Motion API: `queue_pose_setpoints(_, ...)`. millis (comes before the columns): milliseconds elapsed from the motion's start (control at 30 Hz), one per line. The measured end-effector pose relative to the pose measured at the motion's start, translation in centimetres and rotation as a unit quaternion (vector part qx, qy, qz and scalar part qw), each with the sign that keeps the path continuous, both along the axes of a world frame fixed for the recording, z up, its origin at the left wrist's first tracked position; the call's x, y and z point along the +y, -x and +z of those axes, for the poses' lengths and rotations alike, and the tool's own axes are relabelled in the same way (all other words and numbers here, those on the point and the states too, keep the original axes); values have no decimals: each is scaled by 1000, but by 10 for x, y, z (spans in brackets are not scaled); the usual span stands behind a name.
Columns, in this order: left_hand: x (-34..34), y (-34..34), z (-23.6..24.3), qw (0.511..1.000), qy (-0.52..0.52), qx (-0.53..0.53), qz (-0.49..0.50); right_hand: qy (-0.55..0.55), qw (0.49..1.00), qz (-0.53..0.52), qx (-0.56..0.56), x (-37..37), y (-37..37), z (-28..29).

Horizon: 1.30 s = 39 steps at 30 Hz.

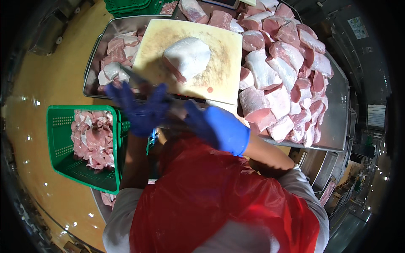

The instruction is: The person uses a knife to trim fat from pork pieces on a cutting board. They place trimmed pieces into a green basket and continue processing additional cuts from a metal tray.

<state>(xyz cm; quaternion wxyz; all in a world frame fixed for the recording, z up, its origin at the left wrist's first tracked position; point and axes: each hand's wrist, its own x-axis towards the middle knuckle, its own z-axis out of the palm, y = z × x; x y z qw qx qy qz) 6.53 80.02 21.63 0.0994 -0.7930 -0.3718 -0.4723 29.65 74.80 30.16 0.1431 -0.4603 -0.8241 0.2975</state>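
Note:
My left hand [145, 111], in a blue glove, is raised below the lower left corner of the pale cutting board [228, 63]. Motion smears its fingers, and a long dark blurred streak [139, 80] runs past them over the board's edge. My right hand [230, 130], also gloved in blue, is closed just below the board. Between the two hands shows a greyish, blade-like blur [175, 114]; its kind cannot be made out. On the board lies a large piece of raw meat [187, 57] with a white fat layer on top, apart from both hands.
Left of the board, a metal tray [90, 78] holds meat pieces. Below it stands a green perforated crate [59, 145] with trimmings. Many large meat cuts [291, 71] are heaped on the metal table [337, 114] at right. Another green crate [126, 8] is at the far left.

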Motion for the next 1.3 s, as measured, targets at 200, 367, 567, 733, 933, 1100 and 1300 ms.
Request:
queue_pose_setpoints(200, -20, 146, 29, 547, 263, -420, -675, -87, 975, 199, 54, -2, 15, 15)
queue_pose_setpoints(367, -78, 271, -30, 827, 258, 61, 495, 18, 987, 159, -29, 0, -19, 21)
queue_pose_setpoints(567, -19, 128, -8, 917, 154, 17, 368, 12, 987, -163, 7, 23, -99, 14)
queue_pose_setpoints(733, 91, -88, -37, 978, 131, 76, 144, -13, 946, -295, 133, 26, -120, 22)
queue_pose_setpoints(933, 131, -171, -28, 949, 263, 138, 110, 16, 916, -365, 166, -7, -147, 1)
queue_pose_setpoints(1100, 144, -125, 33, 863, 283, 285, -307, 53, 911, -374, 167, -21, -155, -17)
queue_pose_setpoints(1300, 118, -66, 3, 908, 338, 90, -230, 65, 910, -363, 191, -30, -160, -57)
